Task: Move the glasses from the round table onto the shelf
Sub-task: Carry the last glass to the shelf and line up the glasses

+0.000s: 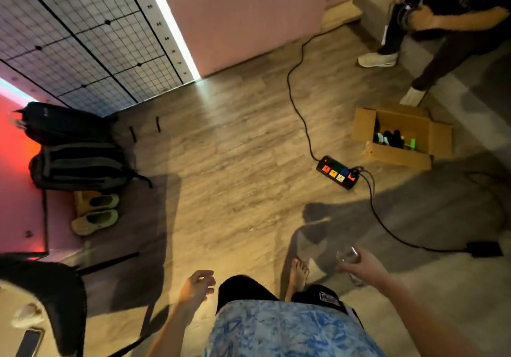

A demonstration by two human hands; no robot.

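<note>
1. The pale wood-plank floor (pixel 235 163) spreads under everything, well beyond both sets of fingers.
2. Two dark backpacks (pixel 77 149) lean at the pink wall, far past the left fingers.
3. An open brown cardboard box (pixel 401 135) sits well beyond the right fingers.
4. A black power strip with coloured sockets (pixel 338 172) lies nearer, ahead of them.
5. The left hand (pixel 197 287) hangs empty, fingers loosely spread.
6. The right hand (pixel 365 269) has its fingers wrapped round a clear drinking glass (pixel 347 257), carried above the floor.

Dim, warm room; a bright light strip (pixel 171 24) glares on the wall, long shadows cross the wooden floor (pixel 235 141), edges bend and blur.
</note>
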